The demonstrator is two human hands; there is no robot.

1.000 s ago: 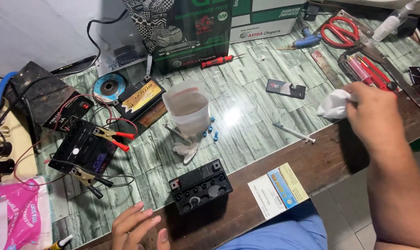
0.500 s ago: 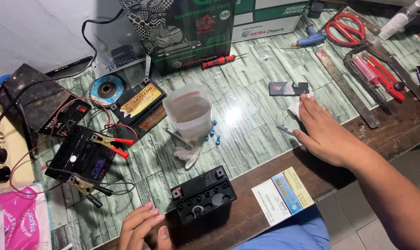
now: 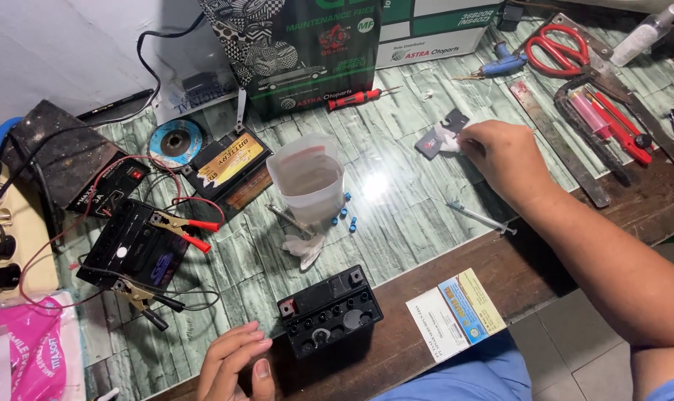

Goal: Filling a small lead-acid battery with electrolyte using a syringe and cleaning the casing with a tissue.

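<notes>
Right hand wiping a small black part, upper centre of frame.
Right hand [image 3: 500,152] fingers were pinched shut on white tissue [image 3: 447,139] against the black part [image 3: 435,135]; left hand [image 3: 237,364], loosely open, rested beside the battery [image 3: 329,312]. Part should be pinned flat on bench [image 3: 404,215].

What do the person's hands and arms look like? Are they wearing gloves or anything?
No gloves. Both the left hand and the right hand are bare, with short, plain fingernails. No rings, watch or bracelet show. The right forearm is bare too, with a bit of light blue sleeve at the picture's bottom corner. Only the left hand's fingers show, so its arm stays out of sight.
</notes>
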